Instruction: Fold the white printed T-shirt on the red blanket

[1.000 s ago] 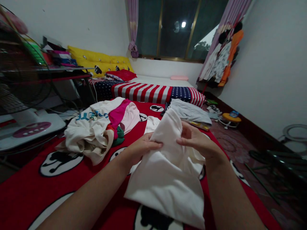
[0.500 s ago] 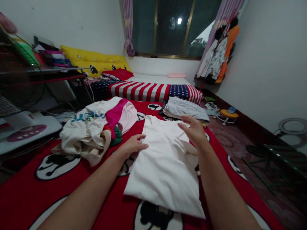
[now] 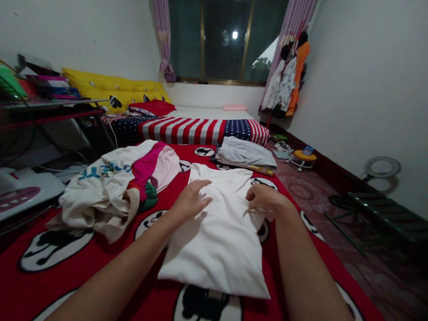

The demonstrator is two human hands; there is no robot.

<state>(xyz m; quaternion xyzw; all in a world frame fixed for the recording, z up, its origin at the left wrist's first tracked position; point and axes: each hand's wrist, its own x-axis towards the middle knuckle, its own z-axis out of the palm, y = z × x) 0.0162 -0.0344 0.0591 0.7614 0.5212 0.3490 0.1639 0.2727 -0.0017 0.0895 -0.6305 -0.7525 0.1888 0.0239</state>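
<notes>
**A soft white garment, flat on the red bed cover**

The white garment (image 3: pixel 217 232) lies spread on the red blanket (image 3: pixel 67 267) with black-and-white cartoon roundels that covers the near bed, directly in front of the person. It looks like thin cotton, already doubled over into a rough rectangle. I would judge it light and limp: it will sag from any single point of hold, slide a little over the blanket, and crease wherever it is pressed. It is neither fragile nor slippery. Taking it at two edges or corners at once should keep it in shape better than a pinch in the middle.

The left hand (image 3: pixel 192 198) rests flat on the upper left part of the cloth, fingers spread and holding nothing. The right hand (image 3: pixel 262 200) is curled at the right edge, fingers pinched on a fold of the fabric there.

To the left, just apart from the garment, sits a heap of unfolded clothes (image 3: pixel 110 187), cream, pink and green. Beyond it lies a folded grey pile (image 3: pixel 245 154). Farther back are a stars-and-stripes blanket (image 3: pixel 200 129), yellow pillows (image 3: pixel 110 87) and the dark window (image 3: pixel 224 40). Clothes hang (image 3: pixel 287 80) by the curtain on the right.
</notes>
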